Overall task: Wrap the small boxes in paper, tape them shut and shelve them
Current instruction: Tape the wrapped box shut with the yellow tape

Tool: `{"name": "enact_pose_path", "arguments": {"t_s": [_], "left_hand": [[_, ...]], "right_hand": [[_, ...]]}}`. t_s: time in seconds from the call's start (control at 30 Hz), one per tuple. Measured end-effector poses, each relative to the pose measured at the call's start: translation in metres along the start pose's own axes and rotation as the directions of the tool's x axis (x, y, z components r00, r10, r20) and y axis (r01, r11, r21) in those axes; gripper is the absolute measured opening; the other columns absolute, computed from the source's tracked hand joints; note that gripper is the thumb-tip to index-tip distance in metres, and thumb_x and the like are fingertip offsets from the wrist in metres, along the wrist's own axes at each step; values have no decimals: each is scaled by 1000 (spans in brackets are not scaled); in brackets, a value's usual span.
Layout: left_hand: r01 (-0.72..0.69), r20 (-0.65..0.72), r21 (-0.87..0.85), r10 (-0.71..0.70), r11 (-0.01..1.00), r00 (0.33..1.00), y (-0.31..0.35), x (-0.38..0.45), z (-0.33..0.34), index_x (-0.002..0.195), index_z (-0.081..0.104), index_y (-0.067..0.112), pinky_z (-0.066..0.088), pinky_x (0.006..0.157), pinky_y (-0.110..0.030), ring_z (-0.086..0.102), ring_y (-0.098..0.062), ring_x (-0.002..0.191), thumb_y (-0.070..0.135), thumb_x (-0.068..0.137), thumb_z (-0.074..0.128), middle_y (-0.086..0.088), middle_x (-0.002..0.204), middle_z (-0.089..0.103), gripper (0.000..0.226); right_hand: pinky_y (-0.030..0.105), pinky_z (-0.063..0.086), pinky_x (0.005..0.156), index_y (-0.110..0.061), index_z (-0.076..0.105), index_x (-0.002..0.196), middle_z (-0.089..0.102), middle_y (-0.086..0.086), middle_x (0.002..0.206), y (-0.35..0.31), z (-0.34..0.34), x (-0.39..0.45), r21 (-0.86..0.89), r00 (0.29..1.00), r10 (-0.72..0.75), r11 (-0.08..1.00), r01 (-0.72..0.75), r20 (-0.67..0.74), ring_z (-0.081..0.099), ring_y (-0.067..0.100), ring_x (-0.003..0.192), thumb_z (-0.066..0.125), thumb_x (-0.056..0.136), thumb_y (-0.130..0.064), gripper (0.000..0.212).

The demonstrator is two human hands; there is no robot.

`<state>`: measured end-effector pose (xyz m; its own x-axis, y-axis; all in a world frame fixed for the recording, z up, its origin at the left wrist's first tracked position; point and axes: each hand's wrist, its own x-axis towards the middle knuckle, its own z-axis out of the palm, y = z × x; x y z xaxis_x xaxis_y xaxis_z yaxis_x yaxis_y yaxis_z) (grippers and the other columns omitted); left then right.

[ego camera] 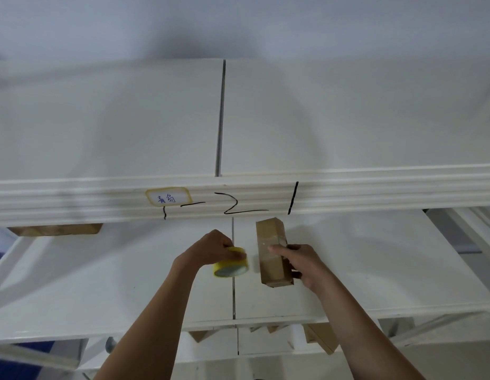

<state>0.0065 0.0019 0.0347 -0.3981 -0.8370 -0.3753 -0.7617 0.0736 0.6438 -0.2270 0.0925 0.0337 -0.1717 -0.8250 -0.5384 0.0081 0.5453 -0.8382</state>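
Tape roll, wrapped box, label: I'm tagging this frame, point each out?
Tape roll [230, 262]: head view, yellow side.
Wrapped box [270, 246]: head view, top face.
Label [168, 199]: head view, its middle.

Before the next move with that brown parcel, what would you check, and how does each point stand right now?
1. Right hand has a grip on the wrapped box: ok, fingers curl round its right side.
2. Left hand holds the yellow tape roll: ok.
3. Box taped: clear tape shows across its middle; ends cannot tell.
4. Tape strip cut free from the box: cannot tell, blurred.
5. Bare space on the white shelf around the box: ok.
6. Box resting on the shelf or lifted: cannot tell.
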Motion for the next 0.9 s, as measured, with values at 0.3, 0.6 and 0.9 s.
{"name": "enact_pose_path", "arguments": {"t_s": [0.3,0.6,0.9], "left_hand": [[66,-71,62,-62,996,996,9,3,-3,66,64,14,41,59,-26,55,-14,65,67,67,77,-1,71,59,55],[4,-38,66,-2,998,999,24,5,5,75,70,13,49,63,-27,65,-15,73,68,67,79,-3,79,69,56],[14,-124,238,16,971,992,24,7,21,80,70,19,52,64,-25,65,-15,77,60,72,79,4,79,65,42]], "right_hand": [[32,57,78,-12,72,116,77,7,106,-10,-6,-10,134,986,-82,989,63,142,71,27,102,79,84,-34,39],[53,48,103,-4,67,125,66,24,125,4,-7,-4,318,961,-69,948,-21,268,60,42,121,77,84,-32,52],[36,56,92,-24,62,122,73,-1,115,-4,5,-11,-54,981,8,999,3,196,67,19,109,81,69,-59,67]]}}
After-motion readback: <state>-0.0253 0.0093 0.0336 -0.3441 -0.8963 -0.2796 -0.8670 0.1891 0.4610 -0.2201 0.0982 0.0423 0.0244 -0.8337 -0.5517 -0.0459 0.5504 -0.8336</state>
